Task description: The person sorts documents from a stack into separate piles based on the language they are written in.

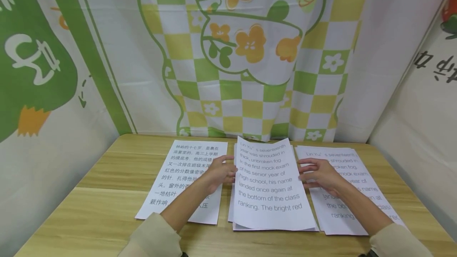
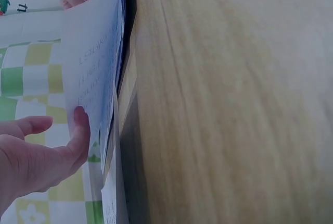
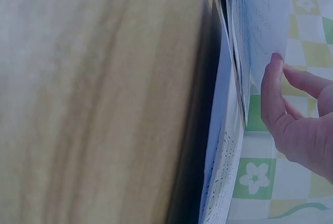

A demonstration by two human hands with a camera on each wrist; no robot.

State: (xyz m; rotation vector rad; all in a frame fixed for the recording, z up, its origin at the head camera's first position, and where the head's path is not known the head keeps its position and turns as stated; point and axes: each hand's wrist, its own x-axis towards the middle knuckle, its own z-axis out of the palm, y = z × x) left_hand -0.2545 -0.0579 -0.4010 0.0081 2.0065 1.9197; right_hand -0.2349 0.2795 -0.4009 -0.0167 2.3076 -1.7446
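The top printed English sheet point(image 1: 267, 185) rests on a middle stack, its upper part lifted and bowed between two hands. My left hand point(image 1: 218, 173) is at its left edge, fingers apart. In the left wrist view one fingertip of the left hand point(image 2: 44, 156) touches the sheet point(image 2: 91, 52), while another finger stands off it. At the right edge is my right hand point(image 1: 321, 175), fingers spread. The right wrist view has fingertips of the right hand point(image 3: 302, 114) against the edge of the sheet point(image 3: 263, 21); whether they pinch it is unclear.
A sheet with Chinese print point(image 1: 160, 197) lies left of the middle stack, partly under my left forearm. More English sheets point(image 1: 342, 225) lie to the right, beneath my right hand and forearm. Behind the wooden table point(image 1: 96, 209) hangs a patterned curtain point(image 1: 228, 94).
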